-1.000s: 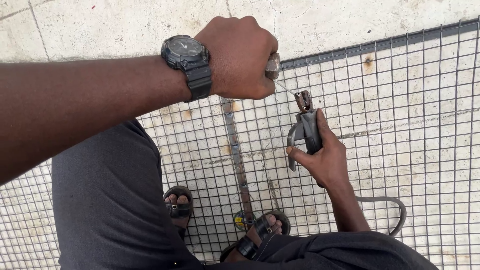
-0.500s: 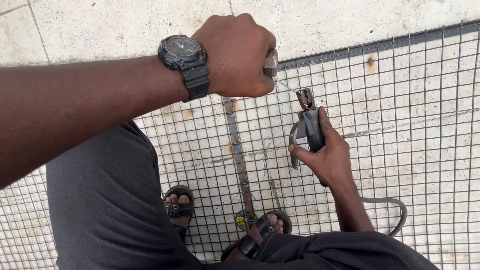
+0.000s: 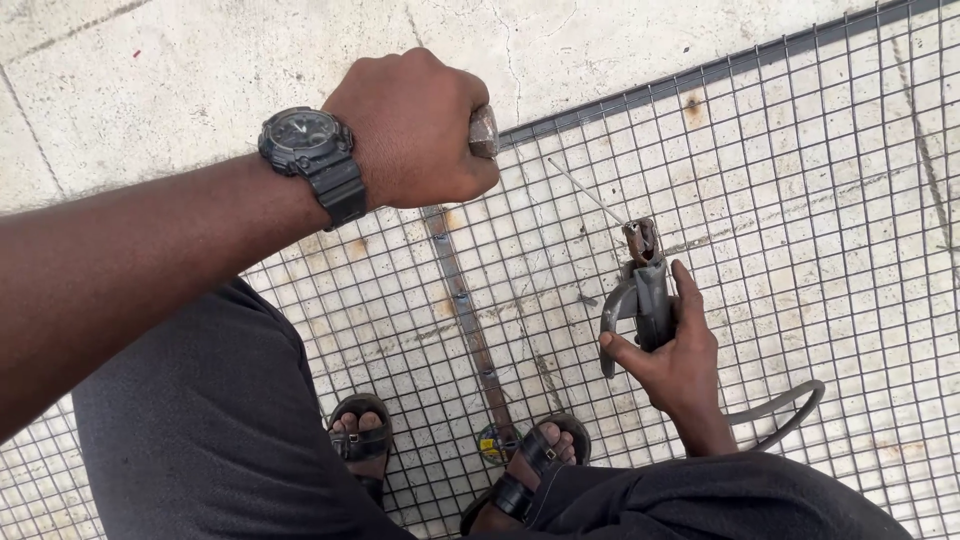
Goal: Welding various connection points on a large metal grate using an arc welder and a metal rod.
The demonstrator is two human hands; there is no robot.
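Head view, looking straight down. Left hand (image 3: 415,130) raised close to the camera, closed in a full fist around a grey metal handle (image 3: 484,131); only the handle's end pokes out past the knuckles, and what it belongs to is hidden by the hand. Black watch (image 3: 312,160) on the left wrist. Right hand (image 3: 675,355) lower down, wrapped around a grey electrode holder (image 3: 640,295), fingers curled on the grip, index finger on the lever at the left side. Holder points up and away from the body, its clamp at the top pinching a thin welding rod (image 3: 588,193). Rod slants up and to the left over the wire mesh (image 3: 800,200); whether its tip touches the mesh I cannot tell. Grey cable (image 3: 780,405) curves out from under the right wrist and lies on the mesh. Mesh is a square grid lying flat on pale concrete (image 3: 150,90), edged at the top by a dark steel bar (image 3: 700,75) with rust spots. A flat steel strip (image 3: 465,310) runs under the mesh from near the left hand down toward the feet. Two feet in dark sandals (image 3: 365,445) stand on the mesh, dark grey trousers (image 3: 200,420) in the foreground.
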